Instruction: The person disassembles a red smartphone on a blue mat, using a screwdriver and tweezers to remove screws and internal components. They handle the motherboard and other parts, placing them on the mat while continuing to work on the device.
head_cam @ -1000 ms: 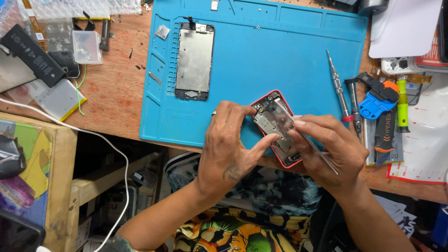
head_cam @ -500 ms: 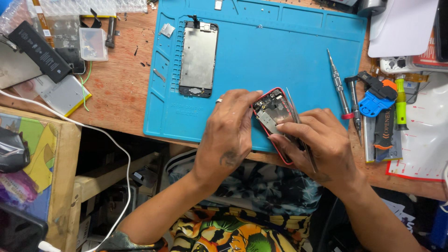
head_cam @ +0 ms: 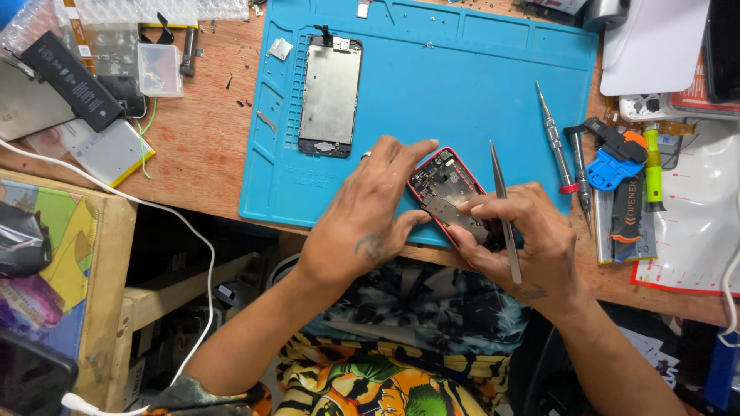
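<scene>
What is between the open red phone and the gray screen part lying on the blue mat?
Only the left hand's fingers and bare blue mat lie between red phone and screen part, in the head view.

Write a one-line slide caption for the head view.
Left hand steadies an opened red phone on a blue mat while the right hand, holding tweezers, presses its insides.

The lower end of the opened red phone (head_cam: 451, 196) is covered by the right hand (head_cam: 532, 246), and its left edge by the fingers of the left hand (head_cam: 366, 219). The parts inside the phone are too small to be identified. The tweezers (head_cam: 505, 212) are partly hidden within the right hand. The white cable (head_cam: 166, 223) is cut off at the left edge.
</scene>
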